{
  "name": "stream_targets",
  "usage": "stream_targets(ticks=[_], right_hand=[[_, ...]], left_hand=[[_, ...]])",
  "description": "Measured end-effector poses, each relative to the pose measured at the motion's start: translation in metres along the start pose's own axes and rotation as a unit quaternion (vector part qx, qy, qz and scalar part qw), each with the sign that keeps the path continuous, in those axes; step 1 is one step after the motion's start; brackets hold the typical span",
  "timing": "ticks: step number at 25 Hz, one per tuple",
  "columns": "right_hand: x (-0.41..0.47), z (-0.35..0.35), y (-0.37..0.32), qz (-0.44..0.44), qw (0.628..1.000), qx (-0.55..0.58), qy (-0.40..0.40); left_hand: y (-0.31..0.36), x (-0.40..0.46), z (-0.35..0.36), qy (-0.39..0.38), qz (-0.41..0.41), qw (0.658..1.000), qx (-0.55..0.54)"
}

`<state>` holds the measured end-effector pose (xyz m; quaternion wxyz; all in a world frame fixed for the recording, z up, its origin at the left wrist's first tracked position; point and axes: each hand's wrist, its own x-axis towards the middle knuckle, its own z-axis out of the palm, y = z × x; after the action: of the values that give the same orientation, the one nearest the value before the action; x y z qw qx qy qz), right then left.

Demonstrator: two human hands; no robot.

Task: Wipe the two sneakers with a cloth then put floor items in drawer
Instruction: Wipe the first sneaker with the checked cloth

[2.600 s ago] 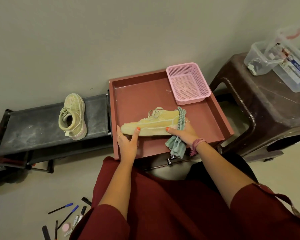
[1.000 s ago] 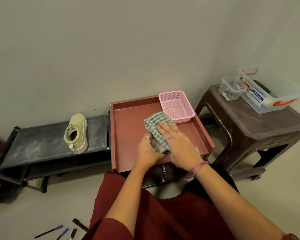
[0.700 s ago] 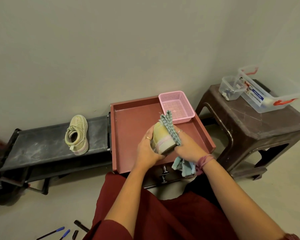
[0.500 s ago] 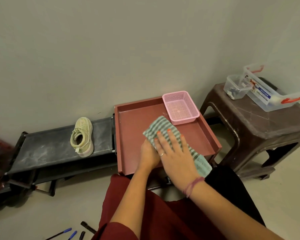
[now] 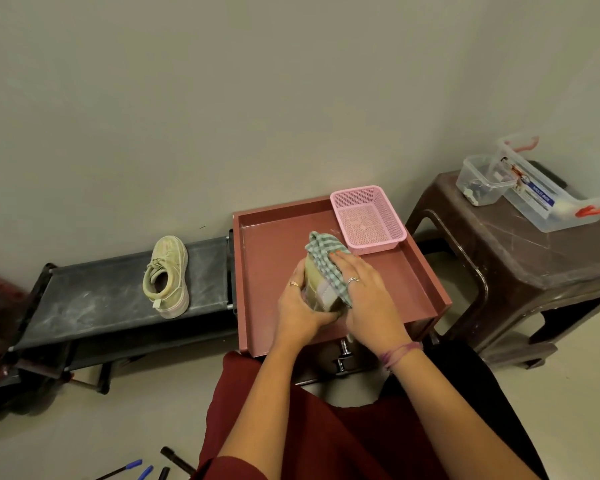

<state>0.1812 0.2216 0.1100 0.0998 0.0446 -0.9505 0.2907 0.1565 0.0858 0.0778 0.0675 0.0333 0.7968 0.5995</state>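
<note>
Over the red-brown drawer (image 5: 267, 271), my left hand (image 5: 300, 311) grips a pale yellow-green sneaker (image 5: 317, 292) by its heel end, the shoe pointing away from me. My right hand (image 5: 368, 296) presses a green checked cloth (image 5: 324, 252) flat against the sneaker's right side and top. Most of the shoe is hidden by the cloth and my hands. The second sneaker (image 5: 167, 275) stands alone on the dark low shoe rack (image 5: 94, 296) at the left. Several pens (image 5: 132, 467) lie on the floor at the bottom left.
A pink mesh basket (image 5: 368, 218) sits in the drawer's far right corner. A brown plastic stool (image 5: 520, 268) at the right carries two clear plastic boxes (image 5: 534, 188). A wall runs behind everything. My red-clad knees fill the lower frame.
The sneaker went from lying sideways in the drawer to being held up, heel toward me. My right hand has rubbed the cloth back and forth over it, now on its right side.
</note>
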Motion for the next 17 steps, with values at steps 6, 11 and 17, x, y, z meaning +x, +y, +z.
stream_targets(ticks=[6,11,17], right_hand=[[0.004,0.011,0.017,0.100,0.937,0.329,-0.057],[-0.003,0.031,0.029,0.180,0.910,0.360,-0.094],[0.005,-0.007,0.003,0.052,0.961,0.244,-0.123]], left_hand=[[-0.006,-0.004,-0.013,0.020,0.017,0.999,0.023],[-0.006,-0.004,-0.015,0.020,0.009,0.999,0.029],[-0.012,-0.002,-0.029,0.004,-0.014,0.999,0.050]])
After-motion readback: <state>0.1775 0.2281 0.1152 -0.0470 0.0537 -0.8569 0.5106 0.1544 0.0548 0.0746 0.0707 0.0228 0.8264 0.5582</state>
